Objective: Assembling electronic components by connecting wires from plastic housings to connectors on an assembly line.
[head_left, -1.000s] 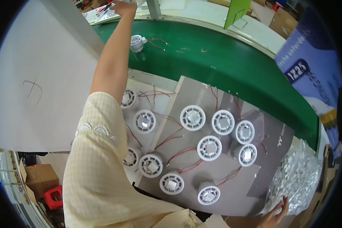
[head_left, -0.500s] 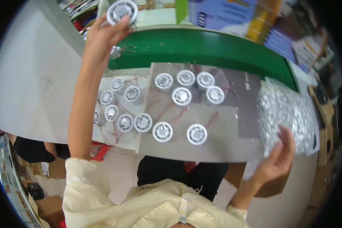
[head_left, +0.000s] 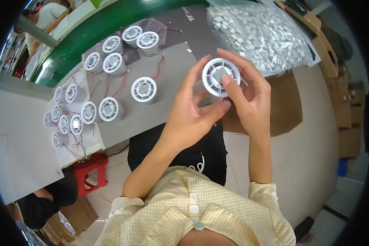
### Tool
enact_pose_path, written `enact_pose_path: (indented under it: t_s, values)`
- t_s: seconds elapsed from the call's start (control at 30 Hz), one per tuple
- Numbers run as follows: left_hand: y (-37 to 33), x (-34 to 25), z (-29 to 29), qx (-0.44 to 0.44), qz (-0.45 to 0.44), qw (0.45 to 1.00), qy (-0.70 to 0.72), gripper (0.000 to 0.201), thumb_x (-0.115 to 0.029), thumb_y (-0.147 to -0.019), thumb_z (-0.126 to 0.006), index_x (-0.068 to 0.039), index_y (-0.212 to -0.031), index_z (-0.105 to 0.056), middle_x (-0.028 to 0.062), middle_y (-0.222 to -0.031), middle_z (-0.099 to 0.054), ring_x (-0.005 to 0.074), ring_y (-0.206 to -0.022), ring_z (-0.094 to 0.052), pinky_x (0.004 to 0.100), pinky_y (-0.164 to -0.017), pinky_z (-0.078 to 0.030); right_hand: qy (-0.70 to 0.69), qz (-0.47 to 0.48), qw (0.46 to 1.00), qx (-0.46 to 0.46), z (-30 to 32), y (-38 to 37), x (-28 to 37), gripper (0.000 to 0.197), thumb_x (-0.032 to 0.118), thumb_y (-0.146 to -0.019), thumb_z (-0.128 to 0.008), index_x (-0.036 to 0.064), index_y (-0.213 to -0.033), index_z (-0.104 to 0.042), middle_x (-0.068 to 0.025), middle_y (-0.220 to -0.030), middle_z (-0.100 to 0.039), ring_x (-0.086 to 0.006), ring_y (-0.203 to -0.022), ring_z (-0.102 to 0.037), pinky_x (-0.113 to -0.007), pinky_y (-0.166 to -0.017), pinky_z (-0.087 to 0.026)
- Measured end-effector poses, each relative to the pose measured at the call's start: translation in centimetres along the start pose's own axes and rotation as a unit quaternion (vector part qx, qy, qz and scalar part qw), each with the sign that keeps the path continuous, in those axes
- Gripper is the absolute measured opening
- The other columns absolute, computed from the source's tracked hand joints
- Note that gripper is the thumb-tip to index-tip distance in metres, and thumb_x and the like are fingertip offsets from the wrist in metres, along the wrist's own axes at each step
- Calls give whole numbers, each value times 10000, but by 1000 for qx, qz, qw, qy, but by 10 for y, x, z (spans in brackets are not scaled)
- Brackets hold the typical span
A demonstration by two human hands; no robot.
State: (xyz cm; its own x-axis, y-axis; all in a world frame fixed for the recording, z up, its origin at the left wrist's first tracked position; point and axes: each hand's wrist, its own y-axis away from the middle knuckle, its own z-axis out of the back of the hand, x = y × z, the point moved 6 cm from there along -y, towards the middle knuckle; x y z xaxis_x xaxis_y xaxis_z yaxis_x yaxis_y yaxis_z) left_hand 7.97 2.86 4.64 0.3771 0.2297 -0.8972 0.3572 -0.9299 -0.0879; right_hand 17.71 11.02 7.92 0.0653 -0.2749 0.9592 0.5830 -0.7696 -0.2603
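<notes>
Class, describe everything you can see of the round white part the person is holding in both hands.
The round white part is a disc-shaped piece, seemingly plastic, with a raised outer ring, radial ribs and a grey square at its centre. It is held above the grey table, face toward the camera. The left hand grips its left edge; the right hand holds its right side, one fingertip pressing the grey square.

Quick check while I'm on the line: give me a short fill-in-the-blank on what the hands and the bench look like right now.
1. Both hands hold one round white part, and the right hand presses a small ____ square into its centre.
2. The left hand grips the part at its ____ side.
3. The clear bag of small silvery pieces lies to the ____ of the grey board that carries more white parts.
4. Under the bench stands a ____ stool.

Missing words: grey; left; right; red
</notes>
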Motion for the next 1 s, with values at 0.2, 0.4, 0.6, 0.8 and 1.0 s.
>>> enact_pose_path:
  t_s: [0.2, 0.4, 0.6, 0.8, 1.0]
  values:
    - [-15, 39, 13, -34, -61, 958, -277, 621, 10, -825, -729, -74, -1384, -473, 167, -1341, -495, 361, -1083, -623, 398, -855, -528, -27, 47, 998, 35, 10, -4, -37, 202, 35, -945, -579, -42, -1079, -709, -215, -1300, -596, -241, -1215, -562, -346, -1004, -450]
    - [-18, 41, 34, -86, -135, 836, -524, 557, 26, -751, -714, 21, -1271, -515, 204, -1297, -494, 430, -1195, -458, 494, -970, -419, 166, 83, 978, 99, -10, -10, -73, 262, 124, -963, -565, 48, -1165, -714, -172, -1365, -587, -302, -1308, -520, -438, -1094, -373]
    - [-37, 39, 30, -37, -178, 857, -482, 828, 41, -755, -683, -14, -1494, -315, 198, -1317, -513, 419, -1154, -498, 489, -999, -412, 193, 158, 955, 160, -14, -14, -88, 317, 204, -948, -605, 107, -1238, -692, -75, -1346, -621, -347, -1419, -389, -514, -1163, -238]
    - [-32, 25, 36, -106, -97, 689, -711, 424, -81, -777, -734, -82, -1192, -652, 109, -1288, -562, 331, -1145, -514, 489, -963, -375, 464, 134, 863, -149, 58, -64, -49, 206, 224, -882, -719, 84, -1031, -746, -77, -934, -721, -260, -1019, -607, -441, -962, -405]
    - [-41, 32, 48, 11, -96, 660, -745, 347, -45, -755, -667, -39, -1091, -580, 142, -1127, -603, 307, -1193, -527, 530, -1062, -283, 662, 62, 743, -73, 57, -101, -106, 207, 230, -814, -776, 83, -955, -739, -69, -836, -701, -261, -860, -591, -387, -820, -391]
